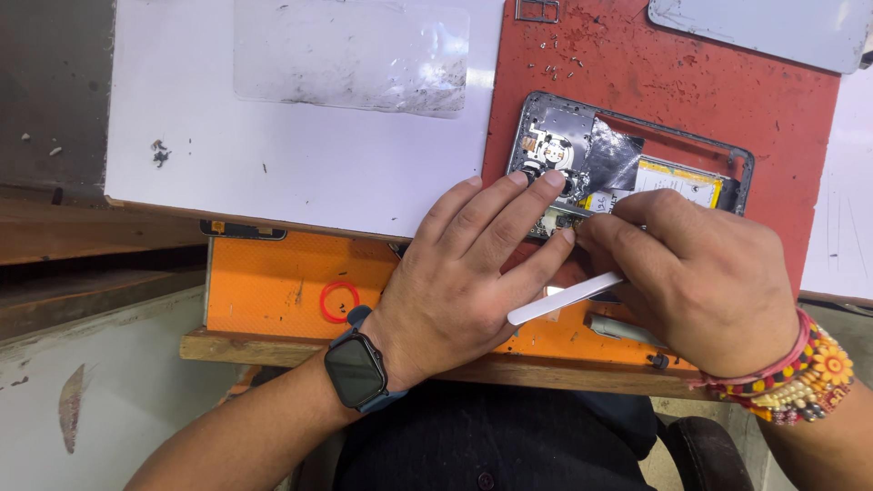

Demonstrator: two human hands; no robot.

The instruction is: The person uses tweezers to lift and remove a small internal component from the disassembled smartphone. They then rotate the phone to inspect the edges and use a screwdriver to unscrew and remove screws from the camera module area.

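We are pinching a white flat tool in our right hand, its fingers closed round it. Our left hand is pressing open fingertips onto the opened phone, which is lying on the red mat beyond the orange mat.

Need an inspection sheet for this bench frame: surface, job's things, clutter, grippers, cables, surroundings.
Surface: red mat beside a white sheet, orange mat nearer the person.
Job's things: opened phone frame on the red mat; white flat tool.
Clutter: tiny screws and specks on the red mat; red ring; clear film.
Grippers: left hand presses its fingers on the frame; right hand grips the white tool.
Cables: nothing seen.
Surroundings: wooden bench edge, grey tool handle.
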